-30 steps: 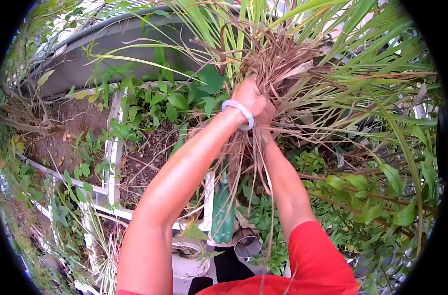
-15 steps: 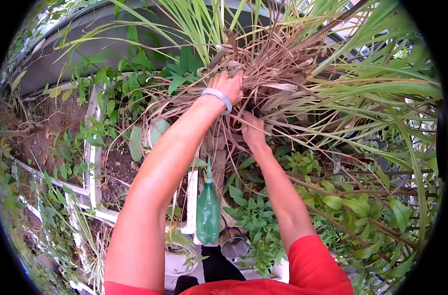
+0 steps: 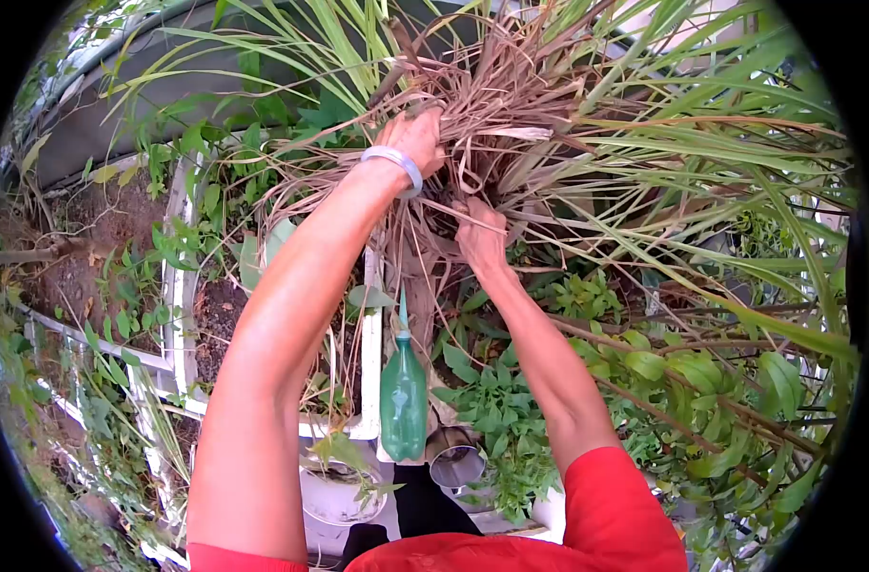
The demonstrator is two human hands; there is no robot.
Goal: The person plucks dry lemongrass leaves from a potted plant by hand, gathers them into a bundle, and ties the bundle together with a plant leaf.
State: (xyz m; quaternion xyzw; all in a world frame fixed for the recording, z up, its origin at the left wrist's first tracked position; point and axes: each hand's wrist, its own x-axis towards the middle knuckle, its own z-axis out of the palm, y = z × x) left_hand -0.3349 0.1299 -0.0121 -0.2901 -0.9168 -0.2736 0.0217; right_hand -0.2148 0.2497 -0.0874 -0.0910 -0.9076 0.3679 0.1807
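Observation:
A large clump of long-bladed grass (image 3: 496, 91) fills the upper middle, green at its outer blades and dry brown at its centre. My left hand (image 3: 415, 138), with a pale bangle (image 3: 396, 162) at the wrist, is closed around a bunch of dry leaves (image 3: 334, 176) on the clump's left side. Lower and to the right, my right hand (image 3: 482, 234) is closed on dry leaves near the clump's base. Its fingertips are partly hidden among the stalks.
Below the clump hangs or stands a green plastic bottle (image 3: 403, 400) with a narrow tip. A metal cup (image 3: 456, 465) and a white basin (image 3: 334, 500) are near my legs. White planter frames (image 3: 180, 257) hold soil on the left; leafy branches (image 3: 701, 381) spread on the right.
My left hand has moved left and slightly up with the dry leaves. My right hand has shifted a little left and up, and the brown centre of the clump leans further left.

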